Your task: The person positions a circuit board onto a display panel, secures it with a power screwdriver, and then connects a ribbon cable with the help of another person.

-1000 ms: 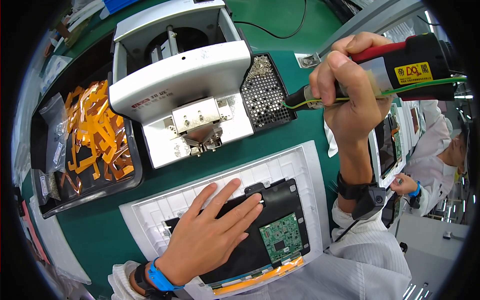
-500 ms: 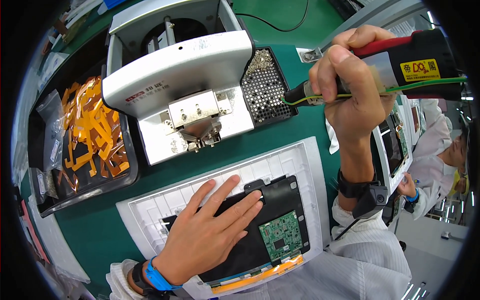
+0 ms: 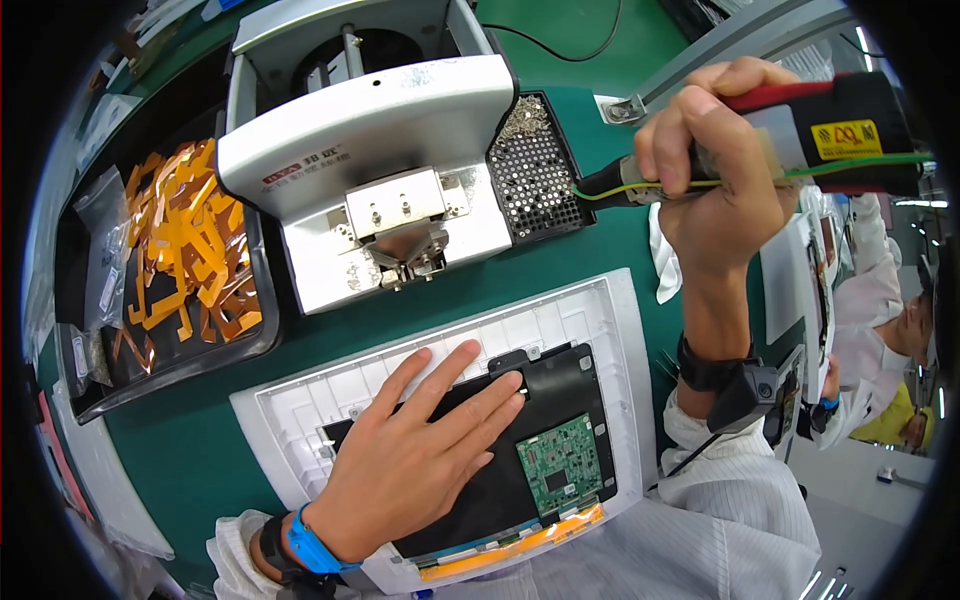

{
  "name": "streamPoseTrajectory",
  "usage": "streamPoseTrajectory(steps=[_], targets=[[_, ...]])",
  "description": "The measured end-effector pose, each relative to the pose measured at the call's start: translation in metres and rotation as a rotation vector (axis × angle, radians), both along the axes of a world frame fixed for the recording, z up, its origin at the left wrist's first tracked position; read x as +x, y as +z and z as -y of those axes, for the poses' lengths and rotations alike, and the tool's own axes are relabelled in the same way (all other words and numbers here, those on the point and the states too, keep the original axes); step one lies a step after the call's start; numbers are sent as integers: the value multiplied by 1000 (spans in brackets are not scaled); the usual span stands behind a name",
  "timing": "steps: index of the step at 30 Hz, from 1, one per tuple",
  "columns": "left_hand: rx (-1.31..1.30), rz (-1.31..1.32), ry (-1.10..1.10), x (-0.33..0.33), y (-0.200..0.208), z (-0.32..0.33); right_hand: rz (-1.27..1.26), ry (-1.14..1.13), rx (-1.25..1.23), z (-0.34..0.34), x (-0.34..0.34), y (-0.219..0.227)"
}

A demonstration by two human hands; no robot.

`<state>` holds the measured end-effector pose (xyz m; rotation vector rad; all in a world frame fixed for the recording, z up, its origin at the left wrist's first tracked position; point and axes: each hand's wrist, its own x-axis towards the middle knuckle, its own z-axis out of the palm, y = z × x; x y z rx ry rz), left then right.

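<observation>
My right hand [image 3: 715,180] is wrapped round a red and black electric screwdriver [image 3: 865,105] with a green-yellow wire along it. The screwdriver's narrow nose points left at the edge of a black tray of small screws [image 3: 542,185]; whether the tip touches a screw is hidden. My left hand [image 3: 410,450] lies with fingers spread on a black panel [image 3: 560,385], seated in a white plastic frame [image 3: 628,340]. A green circuit board [image 3: 562,465] sits on the panel's right part, above an orange strip [image 3: 515,545] along the near edge.
A silver machine [image 3: 360,125] stands behind the frame, on the green mat [image 3: 190,430]. At left, a black bin [image 3: 262,330] holds orange flexible film pieces [image 3: 190,250] and a clear bag [image 3: 105,250]. A co-worker [image 3: 865,310] is at the right.
The view has shifted slightly. Both my hands keep their holds, and the screwdriver's nose stays by the screw tray. At the right, the co-worker and the white-edged unit there have changed position.
</observation>
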<state>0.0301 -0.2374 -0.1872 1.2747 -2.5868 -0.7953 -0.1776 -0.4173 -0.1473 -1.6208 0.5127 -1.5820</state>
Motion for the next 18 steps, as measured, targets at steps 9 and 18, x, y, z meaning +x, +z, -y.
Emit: streamPoseTrajectory(steps=[9, 18], targets=[[-12, -76, 32, 3, -6, -3, -75, 232, 102, -72, 0, 43], [-110, -115, 74, 3, -16, -9, -115, 261, 131, -103, 29, 18]])
